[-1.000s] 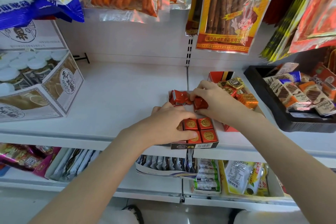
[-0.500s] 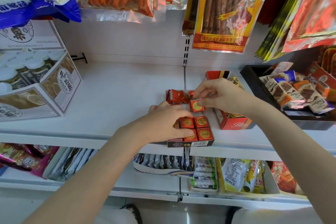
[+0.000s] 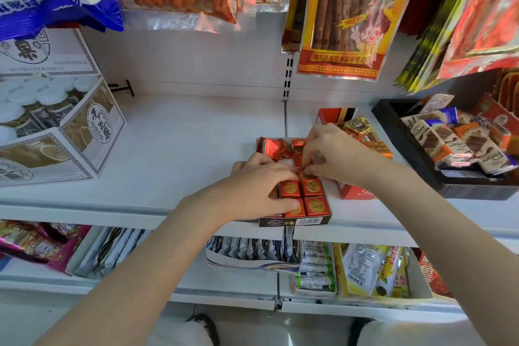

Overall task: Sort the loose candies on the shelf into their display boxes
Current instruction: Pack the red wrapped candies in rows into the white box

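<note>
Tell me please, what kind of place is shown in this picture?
Most likely a small snack shop: white metal shelves, clear hanging bags of brown snack sticks, and a dark cardboard display box of red square candies with a barcode.

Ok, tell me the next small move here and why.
Probably press the red candy under the right hand down flat into the dark display box, beside the four seated gold-seal squares. More red candies lie loose behind, and the left hand rests on the box.
</note>
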The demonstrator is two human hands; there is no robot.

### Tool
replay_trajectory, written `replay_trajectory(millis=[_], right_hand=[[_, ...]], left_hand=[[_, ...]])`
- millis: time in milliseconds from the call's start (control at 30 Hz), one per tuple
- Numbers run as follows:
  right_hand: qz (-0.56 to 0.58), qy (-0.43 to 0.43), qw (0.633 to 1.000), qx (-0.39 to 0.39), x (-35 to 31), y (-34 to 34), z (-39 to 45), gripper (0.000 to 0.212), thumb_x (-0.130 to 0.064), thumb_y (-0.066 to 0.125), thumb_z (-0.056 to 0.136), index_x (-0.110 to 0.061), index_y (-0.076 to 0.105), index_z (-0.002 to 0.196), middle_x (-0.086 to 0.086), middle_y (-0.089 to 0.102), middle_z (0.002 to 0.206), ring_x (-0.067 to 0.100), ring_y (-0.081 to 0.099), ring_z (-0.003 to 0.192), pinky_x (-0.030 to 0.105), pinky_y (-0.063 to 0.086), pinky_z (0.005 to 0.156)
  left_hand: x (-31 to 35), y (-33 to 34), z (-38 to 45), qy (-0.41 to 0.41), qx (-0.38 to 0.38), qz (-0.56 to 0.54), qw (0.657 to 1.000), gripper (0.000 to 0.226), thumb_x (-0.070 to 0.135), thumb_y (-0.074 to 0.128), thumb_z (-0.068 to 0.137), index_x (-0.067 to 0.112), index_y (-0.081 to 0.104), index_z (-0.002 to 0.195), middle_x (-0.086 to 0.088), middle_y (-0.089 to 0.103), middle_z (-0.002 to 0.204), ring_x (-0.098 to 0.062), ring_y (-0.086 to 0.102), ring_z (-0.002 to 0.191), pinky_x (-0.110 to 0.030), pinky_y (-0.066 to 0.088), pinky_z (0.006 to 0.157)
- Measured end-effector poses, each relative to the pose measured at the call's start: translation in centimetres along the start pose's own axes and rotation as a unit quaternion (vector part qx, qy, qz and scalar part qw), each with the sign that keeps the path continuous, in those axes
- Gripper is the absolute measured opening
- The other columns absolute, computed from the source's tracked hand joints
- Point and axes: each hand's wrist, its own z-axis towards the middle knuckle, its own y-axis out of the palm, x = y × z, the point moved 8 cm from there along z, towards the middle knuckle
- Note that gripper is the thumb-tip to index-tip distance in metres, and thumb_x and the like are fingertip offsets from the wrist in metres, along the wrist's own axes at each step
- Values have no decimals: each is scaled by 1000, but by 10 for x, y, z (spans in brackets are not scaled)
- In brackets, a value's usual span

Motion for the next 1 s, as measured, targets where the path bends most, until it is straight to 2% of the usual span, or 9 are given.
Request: replay_trajectory(millis=[167, 267, 367, 533, 633, 700, 767, 900, 1000], right_hand=[[-2, 35, 999, 10, 5, 3, 4, 28, -23, 57, 87, -19, 56, 115, 6, 58, 110, 21, 46, 111, 33, 44, 90], [-40, 41, 998, 17, 5, 6, 5, 29, -21, 51, 90, -19, 53, 119, 12, 54, 112, 27, 49, 108, 36, 46, 91], [-47, 27, 998, 6, 0, 7, 6, 33, -19, 55, 88, -18, 53, 121, 9, 54, 115, 26, 45, 110, 39, 42, 95], [-16, -1, 1000, 21, -4, -1, 4, 29, -15, 58, 86, -17, 60, 115, 3, 52, 107, 21, 50, 100, 34, 45, 89], [5, -6, 1000, 29, 0, -9, 1, 27, -19, 61, 85, -16, 63, 111, -1, 51, 98, 12, 46, 85, 22, 40, 72], [15, -16, 1000, 5, 1, -10, -2, 25, -21, 62, 85, -18, 65, 109, -4, 52, 95, 8, 45, 81, 14, 34, 63], [32, -26, 999, -20, 0, -9, -6, 22, -20, 62, 85, -20, 67, 106, -6, 55, 95, 7, 48, 80, 10, 34, 64], [71, -32, 997, -27, -3, -8, -9, 16, -13, 60, 85, -21, 68, 95, -7, 52, 104, 11, 53, 90, 24, 46, 81], [68, -25, 997, -37, -3, -4, -9, 15, -13, 59, 85, -20, 64, 97, -9, 56, 93, 4, 50, 78, 17, 42, 69]], left_hand=[[0, 0, -1, -3, -7, -23, 1000, 42, 43, 50, 89, 32, 44, 129, 13, 48, 129, -13, 21, 129, -36, 15, 106], [0, 0, -2, -5, -11, -22, 1000, 43, 42, 49, 89, 32, 43, 131, 11, 47, 129, -13, 21, 129, -36, 16, 107], [1, 0, -3, -4, -11, -20, 1000, 43, 42, 49, 90, 31, 43, 131, 10, 47, 129, -13, 21, 129, -36, 15, 106], [1, 0, -2, -5, -9, -17, 1000, 43, 42, 49, 89, 31, 43, 131, 9, 47, 131, -13, 20, 130, -37, 15, 107], [0, 0, -1, -3, -10, -9, 1000, 44, 43, 49, 89, 31, 42, 131, 10, 47, 131, -13, 20, 130, -37, 15, 107], [0, 0, -1, -2, -9, -8, 1000, 43, 43, 49, 89, 32, 43, 131, 10, 47, 131, -13, 20, 130, -37, 14, 107], [0, 0, 0, -2, -9, -9, 1000, 43, 43, 49, 89, 32, 43, 130, 11, 47, 131, -13, 20, 130, -37, 15, 106], [0, 1, 0, 1, -9, -8, 1000, 41, 43, 49, 89, 33, 44, 129, 14, 47, 131, -13, 21, 129, -38, 16, 106], [0, 0, -1, 0, -7, -10, 1000, 42, 44, 49, 89, 33, 44, 129, 15, 46, 131, -12, 21, 129, -37, 15, 106]])
